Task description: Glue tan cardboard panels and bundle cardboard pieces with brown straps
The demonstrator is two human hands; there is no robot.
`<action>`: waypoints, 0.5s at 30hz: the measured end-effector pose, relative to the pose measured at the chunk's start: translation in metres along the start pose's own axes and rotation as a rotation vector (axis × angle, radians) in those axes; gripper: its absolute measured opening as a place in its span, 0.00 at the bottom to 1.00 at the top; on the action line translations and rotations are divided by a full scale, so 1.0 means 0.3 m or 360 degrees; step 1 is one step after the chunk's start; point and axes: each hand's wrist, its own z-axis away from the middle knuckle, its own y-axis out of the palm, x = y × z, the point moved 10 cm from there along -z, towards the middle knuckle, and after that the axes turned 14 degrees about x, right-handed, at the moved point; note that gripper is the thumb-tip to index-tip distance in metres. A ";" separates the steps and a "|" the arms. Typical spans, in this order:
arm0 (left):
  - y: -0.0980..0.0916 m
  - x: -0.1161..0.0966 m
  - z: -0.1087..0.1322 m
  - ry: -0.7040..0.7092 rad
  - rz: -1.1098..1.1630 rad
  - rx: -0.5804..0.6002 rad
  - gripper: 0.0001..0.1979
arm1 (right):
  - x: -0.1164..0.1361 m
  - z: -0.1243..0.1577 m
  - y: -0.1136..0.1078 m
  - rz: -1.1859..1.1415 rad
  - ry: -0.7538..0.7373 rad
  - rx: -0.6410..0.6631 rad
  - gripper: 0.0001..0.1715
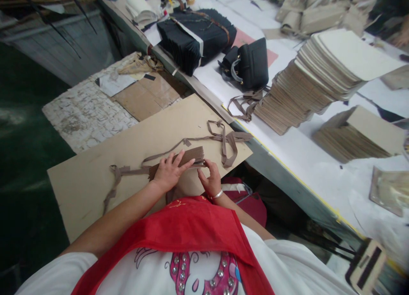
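A stack of thin brown pieces (192, 156) lies fanned on a tan board (92, 176), its ridged edges showing. My left hand (166, 170) rests across the stack with its fingers spread. At the stack's right end, my right hand (211, 178) has its thumb and index finger curled at the edge of the pieces; the exact contact is hard to see. Under and in front of the hands is a beige surface, partly hidden. Around the stack, long brown strips (230, 152) lie loosely on the board, some looped to the right and others trailing left.
On the white table (204, 75) stand a tied black bundle (191, 39), a black handbag (254, 65), a tall stack of beige sheets (306, 78) and a shorter stack (354, 137). A grey bin (73, 44) stands at the upper left. The table's yellow-lined edge (287, 167) runs along the right.
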 end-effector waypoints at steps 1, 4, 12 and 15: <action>0.000 0.000 0.000 0.0003 0.0006 0.0000 0.34 | 0.001 0.001 -0.006 -0.0011 0.0004 -0.0017 0.22; -0.001 0.001 0.000 0.0005 0.0018 -0.0006 0.34 | -0.004 0.000 -0.013 -0.0037 0.0025 -0.0024 0.19; 0.002 0.001 0.000 0.0016 0.0028 0.0001 0.34 | -0.020 -0.031 0.003 0.0029 0.0027 0.0061 0.33; 0.003 0.002 0.001 0.0012 0.0025 -0.0006 0.34 | -0.007 -0.039 0.008 0.0083 -0.0011 0.0112 0.30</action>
